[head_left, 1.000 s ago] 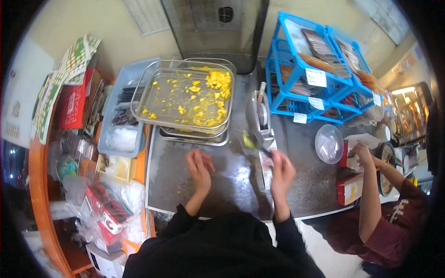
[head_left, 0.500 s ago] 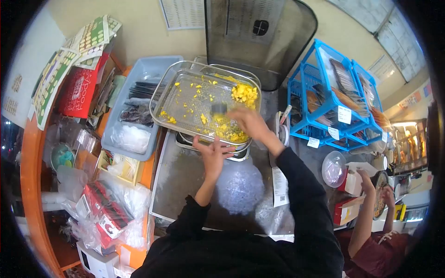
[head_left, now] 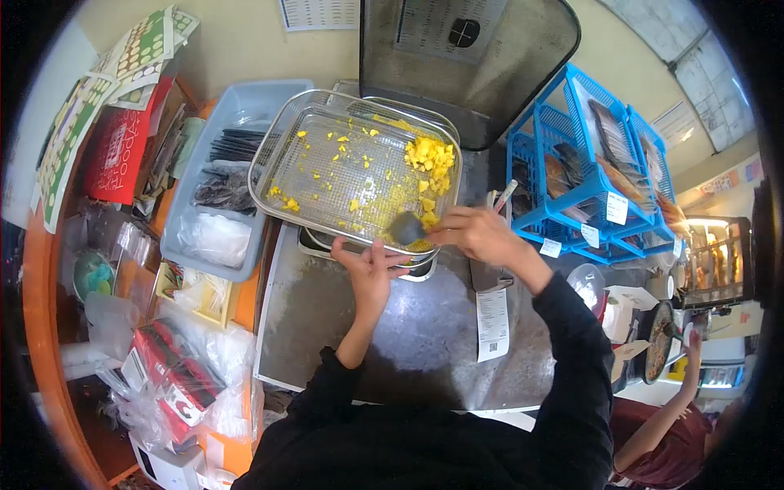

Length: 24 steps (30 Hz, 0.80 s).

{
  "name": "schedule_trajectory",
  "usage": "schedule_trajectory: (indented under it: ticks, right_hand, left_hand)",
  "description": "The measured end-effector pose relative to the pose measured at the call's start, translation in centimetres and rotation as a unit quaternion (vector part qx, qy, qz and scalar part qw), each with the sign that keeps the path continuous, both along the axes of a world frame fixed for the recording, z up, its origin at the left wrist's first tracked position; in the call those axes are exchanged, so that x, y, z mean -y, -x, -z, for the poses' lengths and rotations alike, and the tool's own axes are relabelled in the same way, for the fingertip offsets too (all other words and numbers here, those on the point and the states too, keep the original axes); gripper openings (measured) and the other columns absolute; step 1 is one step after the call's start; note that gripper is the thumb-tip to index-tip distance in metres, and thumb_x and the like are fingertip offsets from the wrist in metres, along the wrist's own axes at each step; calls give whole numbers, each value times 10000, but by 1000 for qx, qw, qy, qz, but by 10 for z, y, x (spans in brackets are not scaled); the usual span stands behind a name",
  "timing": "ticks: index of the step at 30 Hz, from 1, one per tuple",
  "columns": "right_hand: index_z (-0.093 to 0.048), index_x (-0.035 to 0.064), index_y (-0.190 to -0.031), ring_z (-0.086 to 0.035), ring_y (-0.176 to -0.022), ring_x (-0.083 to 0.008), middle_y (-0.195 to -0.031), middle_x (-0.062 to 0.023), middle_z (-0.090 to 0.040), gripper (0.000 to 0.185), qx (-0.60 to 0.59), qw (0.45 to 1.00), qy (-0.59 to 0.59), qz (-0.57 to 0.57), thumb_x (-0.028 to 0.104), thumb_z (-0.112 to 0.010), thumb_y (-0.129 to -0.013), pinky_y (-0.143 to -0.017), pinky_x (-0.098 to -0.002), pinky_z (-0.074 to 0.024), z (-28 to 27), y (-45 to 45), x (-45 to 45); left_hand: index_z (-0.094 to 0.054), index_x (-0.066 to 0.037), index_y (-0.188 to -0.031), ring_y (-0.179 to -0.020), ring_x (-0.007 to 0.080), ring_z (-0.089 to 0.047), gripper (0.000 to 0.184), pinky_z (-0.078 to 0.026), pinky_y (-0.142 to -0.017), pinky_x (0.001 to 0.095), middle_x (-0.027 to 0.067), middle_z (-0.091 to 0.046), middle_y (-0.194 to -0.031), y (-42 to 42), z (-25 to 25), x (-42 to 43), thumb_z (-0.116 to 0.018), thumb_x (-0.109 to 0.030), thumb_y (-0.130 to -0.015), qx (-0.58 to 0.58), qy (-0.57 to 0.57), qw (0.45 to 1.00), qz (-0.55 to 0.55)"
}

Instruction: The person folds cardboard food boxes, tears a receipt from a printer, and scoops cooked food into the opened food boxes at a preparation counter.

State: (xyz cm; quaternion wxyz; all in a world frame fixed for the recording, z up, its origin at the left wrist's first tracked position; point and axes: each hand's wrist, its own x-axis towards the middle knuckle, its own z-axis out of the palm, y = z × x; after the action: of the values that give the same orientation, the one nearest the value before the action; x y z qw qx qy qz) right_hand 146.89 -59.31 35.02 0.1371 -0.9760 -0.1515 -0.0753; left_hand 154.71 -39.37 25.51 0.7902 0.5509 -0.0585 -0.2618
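A wire mesh tray point(head_left: 314, 192) rests over a metal pan point(head_left: 420, 269). Crumbled yellow food point(head_left: 430, 159) is heaped at its right end, with small bits scattered across the mesh. My left hand point(head_left: 369, 273) holds the tray's near rim, its fingertips against the edge and the thumb out to the left. In its near right corner, my right hand point(head_left: 478, 237) is closed around the handle of a dark spoon point(head_left: 405, 229). The spoon's round head is pressed against the yellow food and mesh; my fingers hide most of the handle.
A grey-blue bin point(head_left: 273, 98) with black packets stands left. On the right are blue baskets point(head_left: 543, 216) of packaged goods and a printed receipt point(head_left: 492, 322) on the metal counter point(head_left: 327, 359). A dark mesh screen point(head_left: 523, 73) stands behind. At far right, another person's arm point(head_left: 678, 404) reaches toward a pan.
My right hand and the spoon have moved toward the tray's near right corner. My left hand stays at the rim. The view has shifted slightly, and the other person's arms have moved.
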Motion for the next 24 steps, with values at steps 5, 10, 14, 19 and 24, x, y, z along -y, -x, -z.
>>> schedule_trajectory:
  ticks: [5, 10, 14, 19, 24]
  right_hand:
    - [-691, 123, -1028, -627, -912, -172, -1017, 5, -677, 321, 80, 985, 128, 88, 52, -596, -730, -709, -306, -545, -12, 0, 27]
    - [-652, 61, -1019, -627, -865, -195, -1012, -30, -657, 284, 92, 963, 201, 156, 80, -583, -744, -683, -342, -531, 38, -23, 32]
    - [-669, 66, -979, -641, -843, -268, -944, -72, -673, 215, 117, 968, 48, 217, 55, -618, -771, -696, -389, -526, 55, -15, 15]
    - [-704, 58, -952, -643, -808, -314, -850, -111, -677, 140, 98, 972, -109, 185, 62, -628, -835, -699, -400, -512, 31, 11, -2]
    - [-709, 40, -912, -651, -830, -336, -872, -135, -688, 143, 31, 968, -173, 179, 115, -589, -895, -721, -416, -520, 15, 26, -18]
  left_hand:
    - [-89, -112, -1248, -778, 344, -699, 428, -622, -626, 397, 283, -585, -969, -1, -10, 2, -446, -146, -1014, -61, 8, 998, 0]
    - [-128, -98, -1187, -748, 355, -685, 363, -629, -682, 449, 269, -572, -910, -6, -9, 4, -439, -85, -1001, -70, 31, 997, -3]
    - [-134, -92, -1177, -733, 348, -679, 352, -630, -695, 463, 264, -562, -881, -5, -4, 6, -436, -65, -998, -63, 48, 997, -20]
    - [-140, -92, -1154, -735, 355, -679, 335, -628, -703, 464, 269, -562, -892, -6, -16, 4, -434, -66, -996, -86, 39, 995, -9]
    - [-143, -99, -1143, -741, 362, -677, 335, -627, -699, 467, 271, -559, -893, -4, -17, 5, -440, -65, -992, -86, 39, 995, -18]
